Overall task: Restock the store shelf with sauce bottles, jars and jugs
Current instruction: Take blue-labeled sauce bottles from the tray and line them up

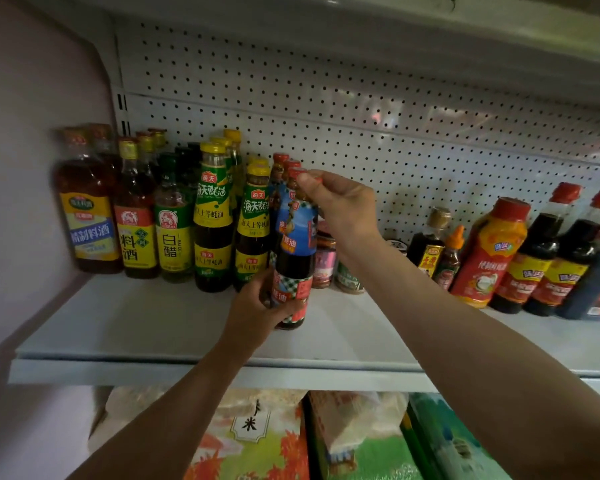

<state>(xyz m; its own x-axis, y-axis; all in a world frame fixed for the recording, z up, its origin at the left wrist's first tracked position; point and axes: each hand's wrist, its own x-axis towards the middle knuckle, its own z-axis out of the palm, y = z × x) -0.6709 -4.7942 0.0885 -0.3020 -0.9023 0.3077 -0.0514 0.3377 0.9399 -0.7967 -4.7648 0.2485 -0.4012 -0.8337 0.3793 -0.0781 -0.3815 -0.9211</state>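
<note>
A dark glass sauce bottle with a red cap and blue label (pixel 293 251) stands at the white metal shelf's (pixel 136 327) front edge, centre frame. The left hand (pixel 257 306) grasps its base at seven o'clock; the right hand (pixel 340 202) pinches its cap at one o'clock. Best slid straight back, upright, behind-label facing out, beside the yellow-capped oyster sauce bottles (pixel 215 223) at nine o'clock.

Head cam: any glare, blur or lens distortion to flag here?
Head view: strong wide-angle bowing of the shelf edges; reflective glare on the pegboard upper right; dim light overall; edge bottles soft, while the bottle held by left hand and right hand stays readable.
</note>
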